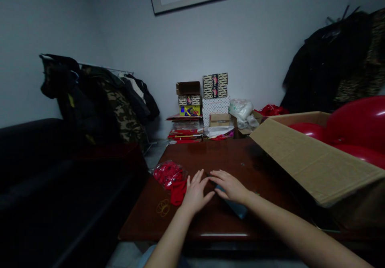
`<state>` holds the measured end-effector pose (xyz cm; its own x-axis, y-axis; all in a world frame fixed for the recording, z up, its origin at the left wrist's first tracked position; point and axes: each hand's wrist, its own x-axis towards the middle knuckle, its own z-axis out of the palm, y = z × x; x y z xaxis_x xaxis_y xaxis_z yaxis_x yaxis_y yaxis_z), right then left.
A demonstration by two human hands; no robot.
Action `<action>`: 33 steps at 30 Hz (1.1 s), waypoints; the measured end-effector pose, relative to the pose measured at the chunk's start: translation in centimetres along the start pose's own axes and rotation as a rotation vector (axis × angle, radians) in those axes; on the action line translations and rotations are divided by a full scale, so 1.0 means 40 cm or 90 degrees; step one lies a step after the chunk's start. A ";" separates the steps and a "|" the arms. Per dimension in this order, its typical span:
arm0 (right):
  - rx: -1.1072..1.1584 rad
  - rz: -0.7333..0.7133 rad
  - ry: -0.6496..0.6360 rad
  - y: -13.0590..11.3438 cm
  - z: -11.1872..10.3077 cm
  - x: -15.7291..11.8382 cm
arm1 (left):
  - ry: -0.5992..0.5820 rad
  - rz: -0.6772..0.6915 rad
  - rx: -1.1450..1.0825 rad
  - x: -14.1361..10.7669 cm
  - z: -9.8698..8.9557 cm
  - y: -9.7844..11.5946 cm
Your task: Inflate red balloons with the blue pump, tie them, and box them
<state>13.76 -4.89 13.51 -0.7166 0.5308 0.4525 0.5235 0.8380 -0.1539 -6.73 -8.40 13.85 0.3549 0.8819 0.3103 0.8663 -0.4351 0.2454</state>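
Observation:
Over the dark red-brown table (192, 155), my left hand (197, 192) is open, its fingers spread forward and its thumb pointing at the other hand. My right hand (231, 187) is open too, fingers stretched toward the left one, and their tips nearly meet. Beneath the right hand and wrist lies a flat blue thing (239, 209), mostly covered, so its kind does not show. Just left of my left hand is a folded red item (178, 192), beside a clear plastic bag of small red things (168, 174). A few yellow rubber bands (163, 208) lie near the front left.
A large open cardboard box (313, 161) with red balloons (357, 125) takes up the right side. Patterned boxes (215, 86) and red paper goods (185, 133) are stacked beyond the table. A black sofa (33, 159) is at left, with coats (111, 99) on a rack behind.

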 end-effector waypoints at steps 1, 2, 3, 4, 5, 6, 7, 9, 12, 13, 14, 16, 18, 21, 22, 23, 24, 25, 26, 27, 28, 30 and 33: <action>0.007 0.001 -0.006 -0.008 0.018 0.005 | 0.003 -0.026 0.009 -0.015 0.008 -0.023; 0.015 0.001 -0.013 -0.015 0.035 0.010 | 0.005 -0.057 0.019 -0.029 0.015 -0.047; 0.023 0.002 -0.019 -0.022 0.053 0.015 | 0.006 -0.089 0.031 -0.044 0.023 -0.073; 0.031 0.002 -0.026 -0.029 0.070 0.020 | 0.009 -0.120 0.042 -0.057 0.030 -0.099; 0.039 0.003 -0.032 -0.035 0.086 0.025 | 0.012 -0.146 0.054 -0.070 0.036 -0.124; 0.047 0.004 -0.038 -0.040 0.102 0.030 | 0.009 -0.168 0.065 -0.082 0.042 -0.149; 0.055 0.006 -0.042 -0.046 0.117 0.036 | 0.009 -0.185 0.075 -0.092 0.048 -0.171; 0.070 0.010 -0.049 -0.056 0.146 0.049 | 0.011 -0.204 0.100 -0.107 0.059 -0.210; 0.085 0.018 -0.057 -0.066 0.186 0.067 | -0.003 -0.222 0.130 -0.112 0.076 -0.250; 0.089 0.021 -0.060 -0.068 0.199 0.073 | -0.011 -0.230 0.136 -0.109 0.082 -0.260; 0.091 0.024 -0.063 -0.069 0.211 0.079 | -0.020 -0.238 0.141 -0.104 0.087 -0.268; 0.093 0.031 -0.068 -0.069 0.233 0.089 | -0.035 -0.251 0.147 -0.091 0.097 -0.281; 0.094 0.038 -0.073 -0.065 0.252 0.099 | -0.047 -0.252 0.152 -0.079 0.104 -0.292; 0.094 0.049 -0.078 -0.057 0.272 0.112 | -0.062 -0.242 0.157 -0.067 0.109 -0.303; 0.093 0.053 -0.079 -0.054 0.277 0.116 | -0.061 -0.241 0.158 -0.066 0.109 -0.305; 0.092 0.056 -0.080 -0.051 0.280 0.120 | -0.053 -0.238 0.158 -0.067 0.109 -0.307; 0.092 0.060 -0.081 -0.049 0.283 0.123 | -0.040 -0.234 0.155 -0.068 0.108 -0.307; 0.091 0.063 -0.082 -0.046 0.284 0.126 | -0.022 -0.229 0.149 -0.070 0.107 -0.307; 0.090 0.066 -0.083 -0.044 0.286 0.129 | -0.003 -0.225 0.139 -0.073 0.104 -0.306; 0.090 0.068 -0.084 -0.043 0.287 0.133 | 0.014 -0.222 0.125 -0.076 0.101 -0.304; 0.090 0.069 -0.086 -0.043 0.289 0.137 | 0.027 -0.219 0.108 -0.078 0.097 -0.301; 0.091 0.068 -0.089 -0.045 0.295 0.146 | 0.041 -0.214 0.072 -0.083 0.087 -0.293; 0.094 0.059 -0.097 -0.056 0.313 0.159 | 0.029 -0.204 0.036 -0.088 0.075 -0.282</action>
<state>2.26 -1.81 5.75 -0.7364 0.6094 0.2938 0.5249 0.7887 -0.3201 -16.71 -6.06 7.22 0.0452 0.9626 0.2670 0.9498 -0.1243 0.2872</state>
